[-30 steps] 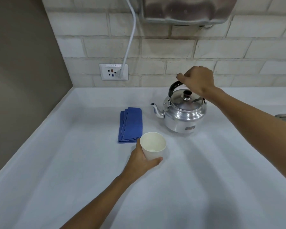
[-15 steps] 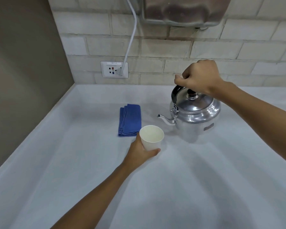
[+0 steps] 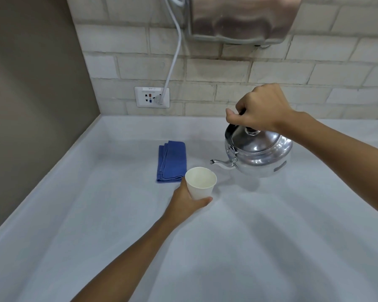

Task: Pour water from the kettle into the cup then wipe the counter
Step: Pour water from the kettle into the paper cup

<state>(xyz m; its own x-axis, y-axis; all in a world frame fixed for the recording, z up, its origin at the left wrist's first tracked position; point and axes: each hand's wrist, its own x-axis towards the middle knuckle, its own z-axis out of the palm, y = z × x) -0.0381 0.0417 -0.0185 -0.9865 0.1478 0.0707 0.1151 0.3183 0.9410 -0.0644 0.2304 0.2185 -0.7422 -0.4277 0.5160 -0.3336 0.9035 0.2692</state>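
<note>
A shiny metal kettle [image 3: 260,152] hangs a little above the white counter [image 3: 271,236], tilted with its spout down and to the left. My right hand [image 3: 258,107] grips its black handle from above. A white paper cup [image 3: 200,183] stands upright on the counter, just below and left of the spout tip. My left hand [image 3: 189,202] is wrapped around the cup's lower part. No water stream shows. A folded blue cloth [image 3: 172,161] lies flat just behind and left of the cup.
A brick-tiled wall runs along the back with a socket [image 3: 152,97] and a white cable [image 3: 175,55] plugged in. A steel wall-mounted unit [image 3: 242,18] hangs above the kettle. A brown wall [image 3: 31,94] closes the left side.
My right hand has lifted the kettle off the counter and tipped its spout down toward the cup. My left hand and the cup have stayed put.
</note>
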